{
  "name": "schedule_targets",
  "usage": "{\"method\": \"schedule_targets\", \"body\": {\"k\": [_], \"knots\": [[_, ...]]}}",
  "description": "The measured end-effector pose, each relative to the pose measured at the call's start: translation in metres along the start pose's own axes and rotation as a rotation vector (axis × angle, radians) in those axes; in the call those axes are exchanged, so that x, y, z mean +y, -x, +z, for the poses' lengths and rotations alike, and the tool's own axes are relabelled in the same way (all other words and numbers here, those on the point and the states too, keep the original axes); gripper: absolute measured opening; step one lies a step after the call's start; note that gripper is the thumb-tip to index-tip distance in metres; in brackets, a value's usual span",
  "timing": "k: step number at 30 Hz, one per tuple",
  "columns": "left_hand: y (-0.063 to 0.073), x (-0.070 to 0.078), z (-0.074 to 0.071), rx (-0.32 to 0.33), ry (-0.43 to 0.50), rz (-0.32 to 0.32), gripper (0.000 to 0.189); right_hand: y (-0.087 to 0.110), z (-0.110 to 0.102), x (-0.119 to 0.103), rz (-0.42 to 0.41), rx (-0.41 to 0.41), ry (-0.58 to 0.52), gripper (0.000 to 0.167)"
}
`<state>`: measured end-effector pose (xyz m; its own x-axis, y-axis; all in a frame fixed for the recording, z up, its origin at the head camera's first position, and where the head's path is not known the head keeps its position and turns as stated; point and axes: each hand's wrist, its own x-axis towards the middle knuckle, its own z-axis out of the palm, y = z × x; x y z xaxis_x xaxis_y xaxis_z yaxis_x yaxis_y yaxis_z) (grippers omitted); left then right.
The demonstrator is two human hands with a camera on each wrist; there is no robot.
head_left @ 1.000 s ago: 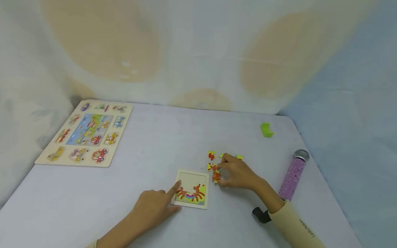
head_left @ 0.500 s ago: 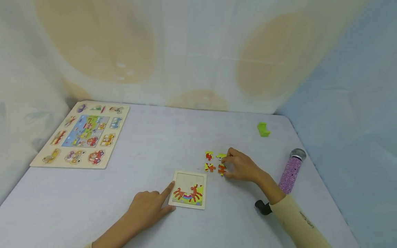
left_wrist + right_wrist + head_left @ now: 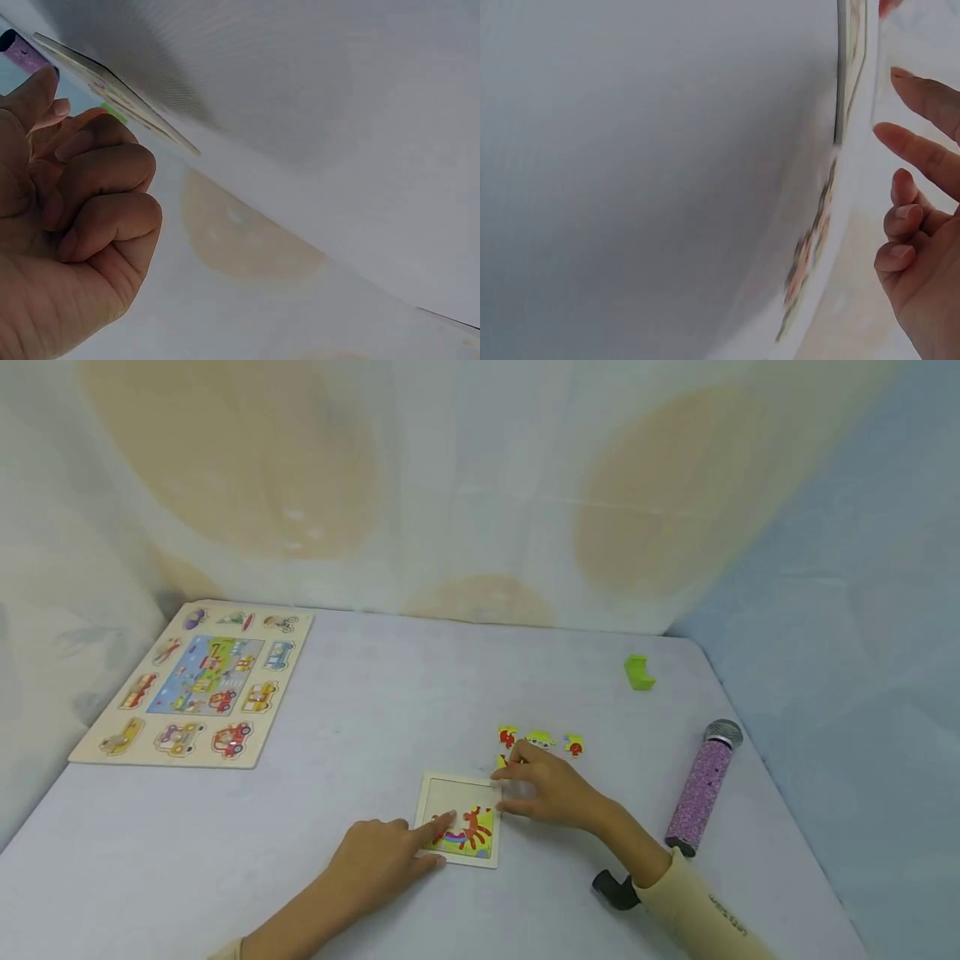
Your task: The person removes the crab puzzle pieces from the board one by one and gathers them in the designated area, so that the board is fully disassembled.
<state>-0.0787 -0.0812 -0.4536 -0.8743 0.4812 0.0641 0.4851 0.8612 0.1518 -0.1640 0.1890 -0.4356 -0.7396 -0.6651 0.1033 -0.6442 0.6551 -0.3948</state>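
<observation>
A small square wooden jigsaw tray [image 3: 461,782] lies on the table, its lower half filled with pieces showing a red animal and a rainbow. My left hand [image 3: 378,864] rests at its left side, index finger stretched onto the filled pieces and thumb by the lower left edge. In the left wrist view its other fingers curl toward the palm. At the tray's upper right edge is my right hand [image 3: 558,789], thumb and index finger apart with nothing seen between them. Several loose puzzle pieces [image 3: 539,740] lie beyond it; the hand partly hides some.
A large wooden vehicle puzzle board [image 3: 281,702] lies at the far left. On the right are a purple glittery microphone [image 3: 701,793] and a green block [image 3: 639,672]. A black curved object [image 3: 615,891] is partly under the right sleeve.
My right hand has moved left and nearer, from the loose pieces to the tray's right edge. The left index finger has shifted right, further over the tray.
</observation>
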Motion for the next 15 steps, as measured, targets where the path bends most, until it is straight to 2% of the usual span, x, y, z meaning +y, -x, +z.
{"method": "schedule_targets", "body": {"k": [3,5,11,15], "knots": [[0.001,0.008,0.002,0.024,-0.019,0.083,0.042,-0.002,0.007,-0.013,-0.001,-0.051,-0.021,0.031],[0.003,0.013,0.002,0.018,-0.033,0.116,0.041,-0.004,0.011,-0.018,0.015,-0.075,-0.038,0.027],[0.007,0.019,0.004,0.009,-0.101,0.120,0.043,-0.009,0.020,-0.026,0.019,-0.110,-0.102,0.017],[0.009,0.019,0.006,0.009,-0.112,0.114,0.045,-0.012,0.023,-0.028,0.005,-0.131,-0.135,0.013]]}}
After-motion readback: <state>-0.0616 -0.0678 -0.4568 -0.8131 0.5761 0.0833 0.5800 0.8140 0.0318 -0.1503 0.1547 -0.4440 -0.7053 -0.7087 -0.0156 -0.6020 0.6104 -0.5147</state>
